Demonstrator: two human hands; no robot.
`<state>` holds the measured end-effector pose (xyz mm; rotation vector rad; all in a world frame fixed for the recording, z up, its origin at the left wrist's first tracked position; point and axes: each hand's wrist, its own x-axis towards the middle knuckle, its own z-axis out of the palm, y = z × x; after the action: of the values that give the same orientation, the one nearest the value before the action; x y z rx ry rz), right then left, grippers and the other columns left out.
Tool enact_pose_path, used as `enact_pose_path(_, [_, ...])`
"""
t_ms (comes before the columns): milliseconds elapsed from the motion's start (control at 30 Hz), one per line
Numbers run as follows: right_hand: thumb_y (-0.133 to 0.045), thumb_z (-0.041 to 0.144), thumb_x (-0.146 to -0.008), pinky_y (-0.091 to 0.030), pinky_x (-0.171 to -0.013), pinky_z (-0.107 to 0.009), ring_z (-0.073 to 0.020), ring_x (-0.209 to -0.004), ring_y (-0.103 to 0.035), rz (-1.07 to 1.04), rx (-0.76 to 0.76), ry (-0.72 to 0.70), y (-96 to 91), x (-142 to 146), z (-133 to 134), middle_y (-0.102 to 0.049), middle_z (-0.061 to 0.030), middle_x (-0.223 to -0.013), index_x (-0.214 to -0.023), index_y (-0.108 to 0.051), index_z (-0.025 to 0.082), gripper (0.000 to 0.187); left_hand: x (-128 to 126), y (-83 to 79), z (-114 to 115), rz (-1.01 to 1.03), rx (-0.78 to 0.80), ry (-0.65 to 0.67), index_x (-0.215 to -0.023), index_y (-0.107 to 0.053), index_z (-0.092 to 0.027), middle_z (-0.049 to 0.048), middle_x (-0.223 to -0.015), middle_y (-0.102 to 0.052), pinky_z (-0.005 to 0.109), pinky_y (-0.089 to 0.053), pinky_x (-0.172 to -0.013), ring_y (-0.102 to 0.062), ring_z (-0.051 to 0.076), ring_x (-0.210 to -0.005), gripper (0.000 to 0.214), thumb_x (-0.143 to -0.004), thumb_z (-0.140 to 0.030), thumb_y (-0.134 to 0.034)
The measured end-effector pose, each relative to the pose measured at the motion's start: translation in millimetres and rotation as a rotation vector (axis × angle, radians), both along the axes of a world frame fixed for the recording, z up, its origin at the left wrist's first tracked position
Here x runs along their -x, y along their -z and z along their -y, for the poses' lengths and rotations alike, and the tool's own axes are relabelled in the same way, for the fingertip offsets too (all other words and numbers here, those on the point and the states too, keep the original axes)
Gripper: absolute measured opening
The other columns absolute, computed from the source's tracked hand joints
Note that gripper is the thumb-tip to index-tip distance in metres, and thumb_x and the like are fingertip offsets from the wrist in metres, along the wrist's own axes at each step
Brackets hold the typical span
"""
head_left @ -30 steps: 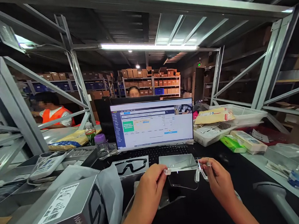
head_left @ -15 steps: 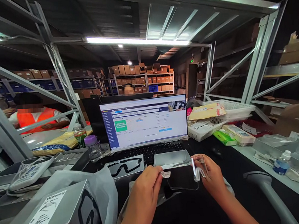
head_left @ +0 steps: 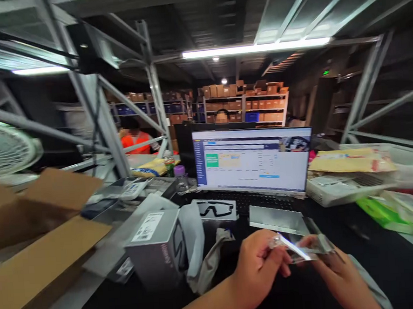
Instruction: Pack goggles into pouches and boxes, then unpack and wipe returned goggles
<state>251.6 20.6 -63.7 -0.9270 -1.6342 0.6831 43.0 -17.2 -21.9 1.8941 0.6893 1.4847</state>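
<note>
An open cardboard box [head_left: 47, 239] sat at the left, with a grey product box [head_left: 156, 244] to its right. Nearer, right of centre, the left hand [head_left: 257, 263] and right hand [head_left: 336, 270] pinched clear glasses [head_left: 299, 251] in closed fingertips, in front of the monitor [head_left: 252, 161].

blurred beyond telling their shape: clear glasses [head_left: 301, 251] pinched between left hand [head_left: 258, 268] and right hand [head_left: 334, 268]. too small to read: far screen [head_left: 252, 161]. cut by left edge: cardboard box [head_left: 33, 239], fan [head_left: 3, 148].
</note>
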Motion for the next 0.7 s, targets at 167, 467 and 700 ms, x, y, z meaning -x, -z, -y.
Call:
enact_pose_path(167, [-0.077,0.058,-0.069,-0.060,-0.060,-0.029,-0.0233,-0.065,-0.068,-0.227,0.338,-0.142,-2.1,-6.6,-6.8,-0.072,-0.0078,-0.069,-0.080,-0.078,0.022,0.038,6.9,-14.0,2.2,-0.199,-0.285,-0.278,-0.084,-0.070,-0.019,0.0055,-0.074,-0.069,0.030,-0.049,-0.074,-0.063,0.017,-0.075,0.032,-0.098,-0.040,-0.050])
enact_pose_path(467, [-0.095,0.045,-0.047,-0.061,-0.058,-0.019,-0.0167,-0.062,-0.069,-0.607,0.523,-0.103,-0.2,-27.4,-23.3,-0.075,-0.0054,-0.076,-0.079,-0.077,0.024,0.043,23.0,-24.4,-6.3,-0.412,-0.088,-0.321,-0.101,-0.072,-0.019,0.0040,-0.093,-0.072,0.028,-0.052,-0.077,-0.067,0.017,-0.083,0.020,-0.084,-0.030,-0.073])
enact_pose_path(700, [-0.089,0.045,-0.063,-0.065,-0.073,-0.023,-0.0190,-0.079,-0.075,-0.591,0.384,0.029,0.9,-57.2,-30.9,-0.079,-0.0036,-0.101,-0.088,-0.077,0.030,0.031,98.4,-93.1,-37.5,-1.180,0.150,-1.100,-0.112,-0.066,-0.008,0.0211,-0.113,-0.066,0.047,-0.050,-0.093,-0.065,0.032,-0.112,0.027,-0.093,-0.009,-0.047])
